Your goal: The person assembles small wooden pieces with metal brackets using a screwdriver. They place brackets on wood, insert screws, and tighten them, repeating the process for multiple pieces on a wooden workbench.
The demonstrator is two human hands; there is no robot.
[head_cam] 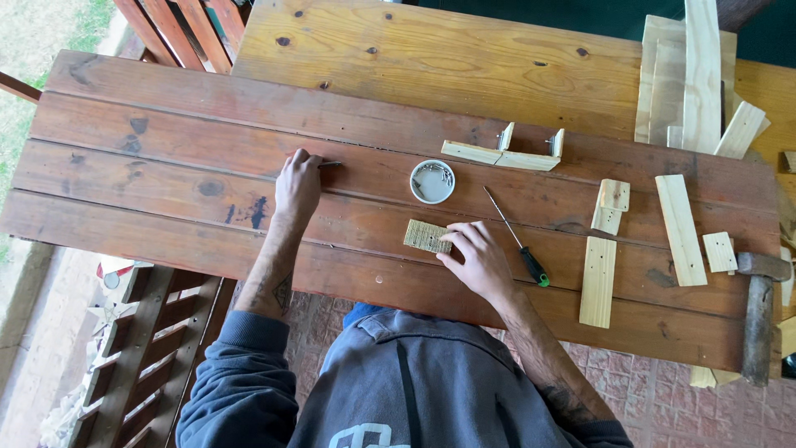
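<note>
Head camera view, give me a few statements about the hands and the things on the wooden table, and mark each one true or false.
1. The right hand rests its fingers on a small wooden block. True.
2. The left hand holds the screwdriver. False: the screwdriver lies on the table right of the right hand; the left hand pinches a thin nail or screw.
3. A small round white container sits between the two hands, with small metal pieces inside. True.
4. The hammer lies next to the left hand. False: it lies at the far right end of the table.
5. The L-shaped wooden assembly lies beyond the container. True.
</note>
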